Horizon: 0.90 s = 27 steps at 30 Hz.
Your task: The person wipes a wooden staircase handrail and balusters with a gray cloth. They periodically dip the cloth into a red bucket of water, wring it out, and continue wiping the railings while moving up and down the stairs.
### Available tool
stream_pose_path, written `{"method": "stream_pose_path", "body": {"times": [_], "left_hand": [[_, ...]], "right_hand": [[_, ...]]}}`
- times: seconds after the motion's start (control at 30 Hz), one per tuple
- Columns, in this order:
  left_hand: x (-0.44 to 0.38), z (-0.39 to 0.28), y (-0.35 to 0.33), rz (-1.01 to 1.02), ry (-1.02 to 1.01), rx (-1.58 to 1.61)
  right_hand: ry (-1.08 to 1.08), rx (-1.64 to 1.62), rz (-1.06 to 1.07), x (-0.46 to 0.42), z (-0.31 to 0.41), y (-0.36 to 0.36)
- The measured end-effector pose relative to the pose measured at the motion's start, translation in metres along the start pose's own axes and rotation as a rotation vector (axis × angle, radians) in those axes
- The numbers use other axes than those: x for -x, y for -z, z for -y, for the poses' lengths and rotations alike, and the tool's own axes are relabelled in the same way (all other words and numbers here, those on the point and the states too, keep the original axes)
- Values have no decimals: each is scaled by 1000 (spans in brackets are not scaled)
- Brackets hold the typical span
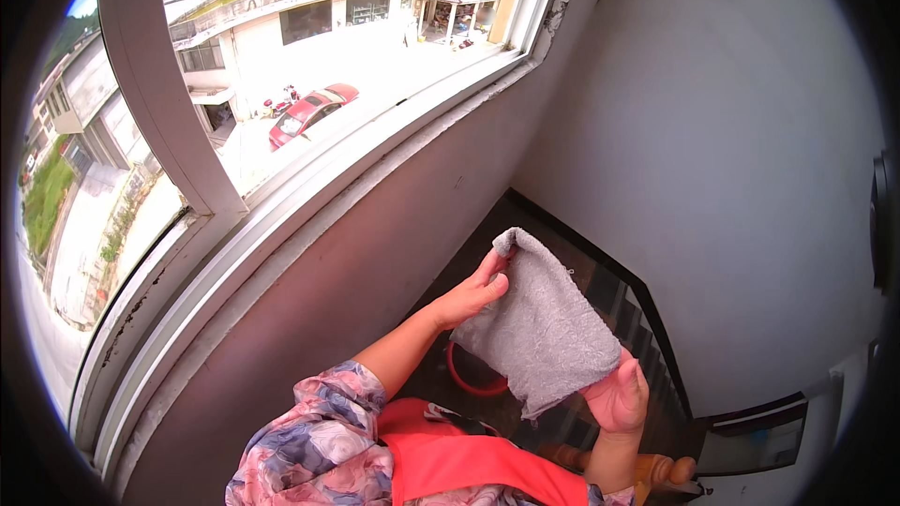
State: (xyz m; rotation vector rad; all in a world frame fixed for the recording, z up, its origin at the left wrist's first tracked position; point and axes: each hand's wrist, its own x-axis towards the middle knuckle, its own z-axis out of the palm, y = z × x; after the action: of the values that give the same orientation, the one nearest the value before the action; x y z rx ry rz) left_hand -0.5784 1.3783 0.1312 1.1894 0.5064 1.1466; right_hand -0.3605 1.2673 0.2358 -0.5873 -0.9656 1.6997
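Note:
A grey terry cloth [545,323] is stretched out in the air between my two hands. My left hand [472,293] grips its upper left side, with the thumb on top and the fingers behind the fabric. At the lower right corner, my right hand [619,395] holds the cloth's edge, its fingers partly hidden underneath. The top edge of the cloth curls over, and loose threads hang from its border. Below it on the floor, the red rim of a round basin or bucket [472,383] shows, mostly covered by the cloth.
To the left is an open window with a white frame [316,179] and a worn sill edge. A red car [313,112] stands outside below. Stairs [650,337] descend at the right beside a white wall [710,154]. A wooden railing post [661,469] is near my right forearm.

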Motion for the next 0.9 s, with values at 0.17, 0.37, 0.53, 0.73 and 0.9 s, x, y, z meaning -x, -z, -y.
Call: {"method": "stream_pose_path", "body": {"times": [0.17,0.37,0.53,0.73,0.9], "left_hand": [[3,-1,-68,31,324,876],[21,3,-104,-62,382,914],[28,12,-110,-258,327,462],[36,91,-143,216,-69,-603],[49,97,-174,949,106,-1096]], "right_hand": [[-287,-713,111,-70,-63,27],[225,734,-528,-63,-131,64],[398,993,-676,-61,-111,63],[-330,74,-1020,4,-183,162],[-283,-342,-886,52,-188,149]]}}
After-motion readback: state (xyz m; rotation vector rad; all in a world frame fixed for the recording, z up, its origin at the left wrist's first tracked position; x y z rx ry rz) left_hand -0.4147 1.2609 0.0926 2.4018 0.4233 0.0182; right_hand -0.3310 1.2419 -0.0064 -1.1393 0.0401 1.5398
